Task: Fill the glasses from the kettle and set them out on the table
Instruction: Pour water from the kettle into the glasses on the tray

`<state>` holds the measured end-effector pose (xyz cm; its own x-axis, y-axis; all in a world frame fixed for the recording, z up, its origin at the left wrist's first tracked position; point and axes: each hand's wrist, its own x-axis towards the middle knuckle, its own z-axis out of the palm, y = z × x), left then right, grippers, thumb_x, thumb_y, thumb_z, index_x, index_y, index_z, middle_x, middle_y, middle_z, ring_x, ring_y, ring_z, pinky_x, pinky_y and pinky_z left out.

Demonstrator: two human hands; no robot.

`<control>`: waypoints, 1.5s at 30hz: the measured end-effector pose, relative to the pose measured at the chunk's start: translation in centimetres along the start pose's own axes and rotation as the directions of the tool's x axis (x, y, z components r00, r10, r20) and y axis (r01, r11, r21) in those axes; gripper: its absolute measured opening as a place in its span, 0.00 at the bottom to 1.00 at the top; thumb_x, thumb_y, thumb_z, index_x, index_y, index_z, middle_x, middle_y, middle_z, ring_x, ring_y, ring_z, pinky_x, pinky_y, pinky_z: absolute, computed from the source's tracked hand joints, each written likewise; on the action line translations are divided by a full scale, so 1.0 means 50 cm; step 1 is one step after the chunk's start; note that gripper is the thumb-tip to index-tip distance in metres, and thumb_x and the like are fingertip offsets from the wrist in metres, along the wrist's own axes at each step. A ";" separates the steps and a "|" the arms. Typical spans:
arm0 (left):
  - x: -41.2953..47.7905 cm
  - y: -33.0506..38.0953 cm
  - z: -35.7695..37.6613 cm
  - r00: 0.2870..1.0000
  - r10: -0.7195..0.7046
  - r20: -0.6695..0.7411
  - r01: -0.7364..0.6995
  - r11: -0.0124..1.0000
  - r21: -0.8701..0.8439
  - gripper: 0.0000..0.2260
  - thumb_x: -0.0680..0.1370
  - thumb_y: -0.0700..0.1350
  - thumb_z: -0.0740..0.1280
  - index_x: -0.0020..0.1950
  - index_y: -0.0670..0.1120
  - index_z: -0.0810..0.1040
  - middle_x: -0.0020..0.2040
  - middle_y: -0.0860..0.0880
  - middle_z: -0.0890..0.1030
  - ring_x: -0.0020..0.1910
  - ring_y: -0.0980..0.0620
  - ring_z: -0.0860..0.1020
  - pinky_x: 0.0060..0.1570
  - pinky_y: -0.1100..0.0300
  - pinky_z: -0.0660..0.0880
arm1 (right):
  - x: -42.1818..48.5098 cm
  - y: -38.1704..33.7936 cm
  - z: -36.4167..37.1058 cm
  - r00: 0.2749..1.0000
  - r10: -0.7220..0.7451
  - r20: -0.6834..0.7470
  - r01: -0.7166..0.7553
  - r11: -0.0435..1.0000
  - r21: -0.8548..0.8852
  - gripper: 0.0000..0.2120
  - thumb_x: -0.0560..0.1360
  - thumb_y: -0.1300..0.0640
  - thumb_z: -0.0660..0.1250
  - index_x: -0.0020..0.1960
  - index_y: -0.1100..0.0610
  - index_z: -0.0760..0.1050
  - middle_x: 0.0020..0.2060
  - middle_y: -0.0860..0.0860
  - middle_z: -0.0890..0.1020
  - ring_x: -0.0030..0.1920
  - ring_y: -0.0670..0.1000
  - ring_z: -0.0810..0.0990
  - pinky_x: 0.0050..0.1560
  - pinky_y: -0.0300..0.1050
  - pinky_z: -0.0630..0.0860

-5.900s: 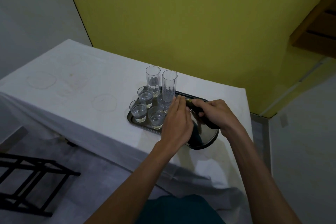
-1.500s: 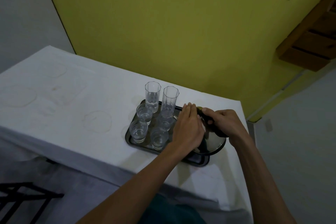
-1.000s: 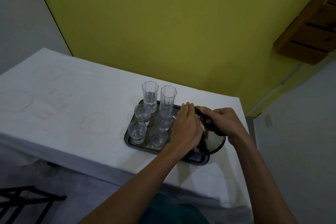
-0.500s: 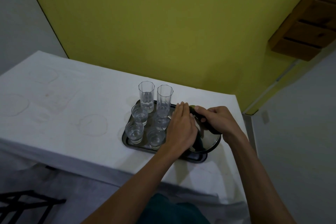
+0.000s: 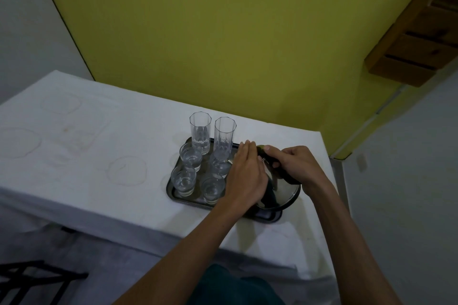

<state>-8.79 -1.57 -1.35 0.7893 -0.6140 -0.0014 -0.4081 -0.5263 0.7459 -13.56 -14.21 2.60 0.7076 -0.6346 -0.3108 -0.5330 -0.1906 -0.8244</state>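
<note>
A dark tray (image 5: 171,184) lies near the table's right end. On it stand two tall cut glasses (image 5: 200,131) at the back and several short glasses (image 5: 184,181) holding some water. A shiny metal kettle (image 5: 282,193) sits on the tray's right part. My right hand (image 5: 295,163) is closed around the kettle's dark handle. My left hand (image 5: 245,176) lies flat, fingers together, against the kettle's left side and lid, hiding much of it.
The table (image 5: 86,156) wears a white cloth with faint ring stains and meets a yellow wall. A wooden stair edge (image 5: 418,39) juts in at the upper right. A black metal frame (image 5: 29,280) stands on the floor at the lower left.
Both hands stay on the kettle as before. The glasses and tray have not moved; only the camera has shifted slightly.
</note>
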 end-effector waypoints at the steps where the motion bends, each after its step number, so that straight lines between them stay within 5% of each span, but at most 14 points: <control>1: 0.000 0.000 -0.001 1.000 0.000 0.000 0.000 1.000 -0.003 0.23 0.85 0.47 0.48 0.79 0.42 0.51 0.80 0.46 0.52 0.79 0.51 0.47 0.75 0.59 0.47 | 0.000 0.000 0.000 1.000 0.001 0.000 -0.001 1.000 0.000 0.24 0.71 0.39 0.75 0.30 0.59 0.80 0.20 0.49 0.77 0.23 0.48 0.74 0.29 0.40 0.67; 45: 0.000 0.005 0.002 1.000 0.008 0.004 -0.008 1.000 0.018 0.23 0.85 0.47 0.48 0.79 0.43 0.51 0.80 0.47 0.52 0.79 0.52 0.47 0.75 0.58 0.48 | 0.002 0.010 -0.005 1.000 0.011 -0.009 -0.010 1.000 0.021 0.24 0.70 0.37 0.75 0.29 0.58 0.80 0.19 0.48 0.76 0.23 0.48 0.71 0.30 0.41 0.66</control>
<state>-8.95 -1.75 -1.24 0.7841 -0.6206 0.0023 -0.4228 -0.5314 0.7341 -13.88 -14.57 2.27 0.6977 -0.6433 -0.3153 -0.5303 -0.1679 -0.8310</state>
